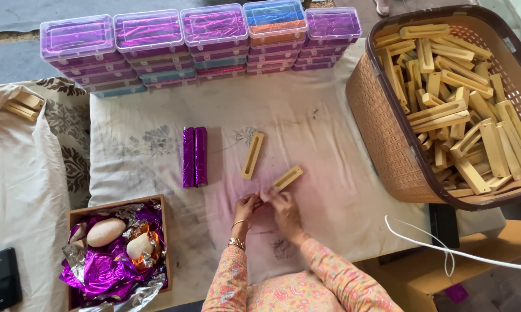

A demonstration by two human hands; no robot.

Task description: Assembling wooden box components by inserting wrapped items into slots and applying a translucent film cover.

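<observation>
Matt wooden block (287, 178), glossy purple foil (194, 156)

At three o'clock the basket (382, 115) is running off the right edge, the black phone (1, 279) at eight o'clock is being cut by the left edge, and whatever the left hand (246, 208) and right hand (284, 209) are pinching is staying too small to tell.

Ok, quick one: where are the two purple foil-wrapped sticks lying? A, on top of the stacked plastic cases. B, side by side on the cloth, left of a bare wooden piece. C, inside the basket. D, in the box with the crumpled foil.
B: the purple sticks lie touching side by side on the cloth, just left of a bare wooden piece, apart from the basket.
</observation>
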